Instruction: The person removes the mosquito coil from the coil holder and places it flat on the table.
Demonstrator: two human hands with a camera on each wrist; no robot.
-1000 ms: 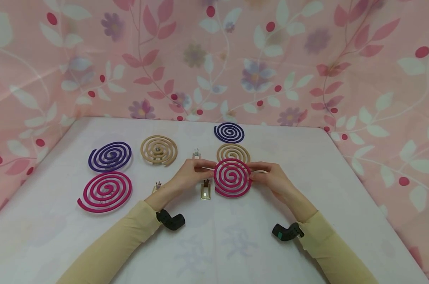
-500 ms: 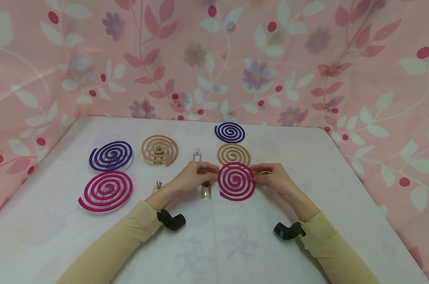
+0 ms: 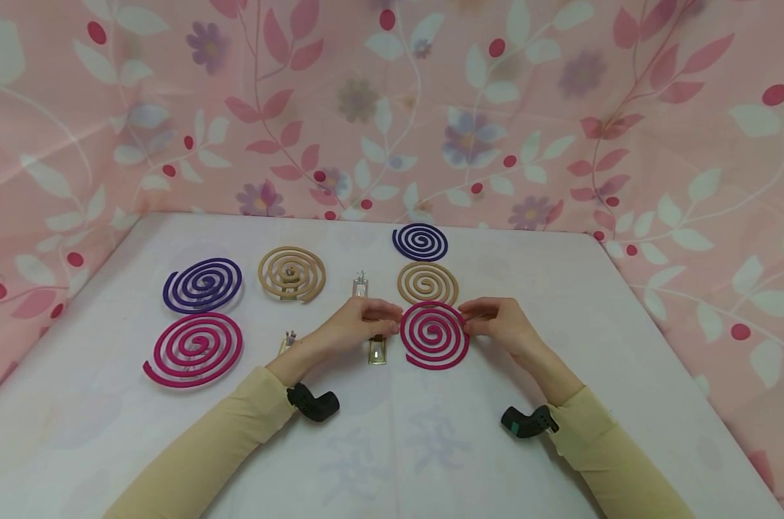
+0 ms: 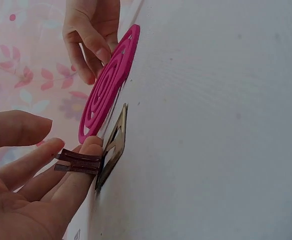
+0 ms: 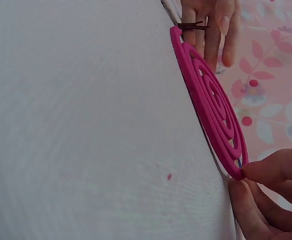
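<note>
A pink mosquito coil (image 3: 433, 330) lies close over the table between the two hands. My right hand (image 3: 500, 326) pinches its right edge, the thumb on the rim and a finger low beside it in the right wrist view. My left hand (image 3: 349, 323) is at the opposite edge, one fingertip against the rim, its thumb (image 4: 23, 129) spread away in the left wrist view. A small metal coil stand (image 4: 113, 145) with upright brown prongs is by the left fingers. A tan coil (image 3: 428, 282) lies just beyond the pink one, and a blue coil (image 3: 420, 241) beyond that.
On the left, a blue coil (image 3: 203, 285), a pink coil (image 3: 193, 351) and a tan coil (image 3: 291, 274) sit raised on stands. Metal stands (image 3: 360, 284) are around the left hand, one (image 3: 288, 340) partly behind the wrist. A floral curtain (image 3: 392, 108) hangs behind the white table (image 3: 392, 454).
The pink coil has moved slightly right and toward the body, coming away from over the tan coil. Both hands shifted a little with it; the left fingers have loosened from its edge.
</note>
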